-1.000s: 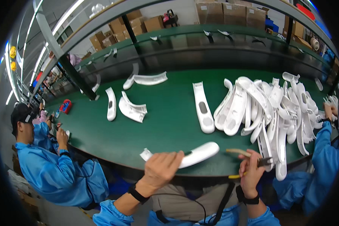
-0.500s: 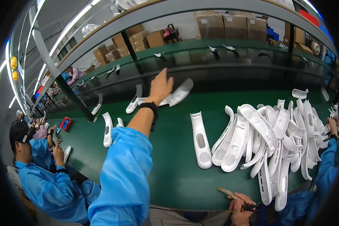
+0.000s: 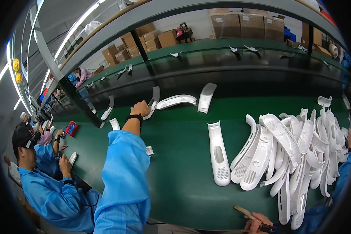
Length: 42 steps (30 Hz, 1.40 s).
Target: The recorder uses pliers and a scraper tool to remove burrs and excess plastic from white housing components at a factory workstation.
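My left hand (image 3: 140,109) reaches across the green table to a white curved plastic part (image 3: 155,97). Its fingers are curled at the part's lower end, which they partly hide. To the right lie a slotted white part (image 3: 177,101) on its side and a broader curved part (image 3: 207,98). At the lower edge, my right hand (image 3: 255,224) is closed around a tool with a yellowish-brown handle (image 3: 242,211); its dark end is partly hidden in the fingers. A single white part with an oval opening (image 3: 219,156) lies between my hands, left of the pile.
A large heap of similar white parts (image 3: 300,156) covers the table's right side. At the left, a co-worker in blue (image 3: 54,195) handles something. Another blue sleeve (image 3: 345,169) shows at the right edge. A metal post (image 3: 80,103) rises at the left; a dark belt (image 3: 245,82) runs behind.
My left hand has come down and left, onto the curved part. The broader part has swung more upright and lies apart from the slotted one. The view has shifted slightly.
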{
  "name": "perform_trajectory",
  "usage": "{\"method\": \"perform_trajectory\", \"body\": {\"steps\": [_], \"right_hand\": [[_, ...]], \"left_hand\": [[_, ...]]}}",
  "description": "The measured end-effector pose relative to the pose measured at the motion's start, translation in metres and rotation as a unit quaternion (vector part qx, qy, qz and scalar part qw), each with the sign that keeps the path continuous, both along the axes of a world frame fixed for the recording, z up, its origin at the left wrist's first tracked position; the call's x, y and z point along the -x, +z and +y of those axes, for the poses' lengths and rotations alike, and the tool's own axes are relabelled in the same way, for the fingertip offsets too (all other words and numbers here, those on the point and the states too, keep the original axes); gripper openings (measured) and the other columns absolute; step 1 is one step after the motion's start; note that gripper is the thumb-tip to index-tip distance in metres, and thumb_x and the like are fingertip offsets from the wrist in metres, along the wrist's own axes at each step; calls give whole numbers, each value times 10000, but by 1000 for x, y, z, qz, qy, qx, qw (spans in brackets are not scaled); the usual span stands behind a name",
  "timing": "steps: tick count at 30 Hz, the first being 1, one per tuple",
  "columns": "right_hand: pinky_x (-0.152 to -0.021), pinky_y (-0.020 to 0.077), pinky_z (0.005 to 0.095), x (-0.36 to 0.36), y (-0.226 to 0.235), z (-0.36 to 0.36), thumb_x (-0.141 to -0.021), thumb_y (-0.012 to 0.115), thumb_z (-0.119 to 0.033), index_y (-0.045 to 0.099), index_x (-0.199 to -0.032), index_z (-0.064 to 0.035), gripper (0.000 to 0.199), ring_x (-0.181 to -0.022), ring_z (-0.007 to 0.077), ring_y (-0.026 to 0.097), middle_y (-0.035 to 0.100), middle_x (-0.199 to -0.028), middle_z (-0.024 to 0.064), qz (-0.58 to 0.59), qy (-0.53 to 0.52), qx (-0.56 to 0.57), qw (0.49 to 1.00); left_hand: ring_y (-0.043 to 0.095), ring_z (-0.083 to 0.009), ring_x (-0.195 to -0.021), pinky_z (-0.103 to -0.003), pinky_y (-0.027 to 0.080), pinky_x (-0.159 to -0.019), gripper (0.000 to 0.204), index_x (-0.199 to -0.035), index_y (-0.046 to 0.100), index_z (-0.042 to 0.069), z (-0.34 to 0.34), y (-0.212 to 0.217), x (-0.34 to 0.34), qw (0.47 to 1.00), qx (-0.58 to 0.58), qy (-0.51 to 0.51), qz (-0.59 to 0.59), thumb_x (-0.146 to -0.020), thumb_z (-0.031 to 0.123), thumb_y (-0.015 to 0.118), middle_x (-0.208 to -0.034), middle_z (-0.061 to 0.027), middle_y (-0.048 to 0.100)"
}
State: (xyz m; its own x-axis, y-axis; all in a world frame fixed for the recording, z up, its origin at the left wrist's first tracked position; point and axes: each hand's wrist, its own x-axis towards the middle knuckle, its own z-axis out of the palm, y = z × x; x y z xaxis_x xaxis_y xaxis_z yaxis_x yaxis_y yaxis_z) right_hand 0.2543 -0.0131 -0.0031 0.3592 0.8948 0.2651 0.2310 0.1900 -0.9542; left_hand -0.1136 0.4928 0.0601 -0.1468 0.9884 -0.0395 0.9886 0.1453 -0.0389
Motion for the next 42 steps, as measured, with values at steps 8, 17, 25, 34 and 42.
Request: {"method": "perform_trajectory", "body": {"steps": [8,17,25,34,42], "right_hand": [[-478,399,240,2,-10,-2,-987,552,-177,605,-1115,91,301,-536,98,503,644,-770,95,27,0,-11,1000],[-495,372,215,10,-9,-3,-984,522,-71,595,-1142,89,236,-555,69,474,578,-682,35,87,-3,-8,996],[-452,402,213,5,-26,-5,-983,510,-87,570,-1132,46,208,-512,83,508,680,-864,172,127,-27,-8,991],[-464,398,200,20,3,-12,-1001,510,-118,589,-1158,30,230,-533,65,502,688,-912,157,90,10,-69,993],[-512,443,221,38,12,-44,-980,548,-134,603,-1137,54,250,-584,90,541,694,-913,189,28,68,-44,996]], "left_hand": [[552,-415,-1193,-467,479,-987,649,-1288,434,8,18,-39,-9,998,-4,-30,-50,-806,313,743,-1240,-248,593],[588,-220,-1000,-464,490,-864,415,-1380,443,202,-49,35,8,637,-75,-13,-767,-991,269,570,-1120,-34,598],[566,-372,-1160,-500,508,-949,530,-1375,408,7,-320,96,-59,366,100,-187,-906,-1014,395,427,-1274,-185,545],[694,-249,-843,-374,586,-760,263,-1235,467,-27,-514,-45,-106,531,134,7,-837,-1002,94,479,-1010,-134,640],[534,-52,-641,-259,441,-545,311,-893,633,-56,-519,-115,-116,704,-11,-26,-710,-977,239,583,-673,-32,603]]}}
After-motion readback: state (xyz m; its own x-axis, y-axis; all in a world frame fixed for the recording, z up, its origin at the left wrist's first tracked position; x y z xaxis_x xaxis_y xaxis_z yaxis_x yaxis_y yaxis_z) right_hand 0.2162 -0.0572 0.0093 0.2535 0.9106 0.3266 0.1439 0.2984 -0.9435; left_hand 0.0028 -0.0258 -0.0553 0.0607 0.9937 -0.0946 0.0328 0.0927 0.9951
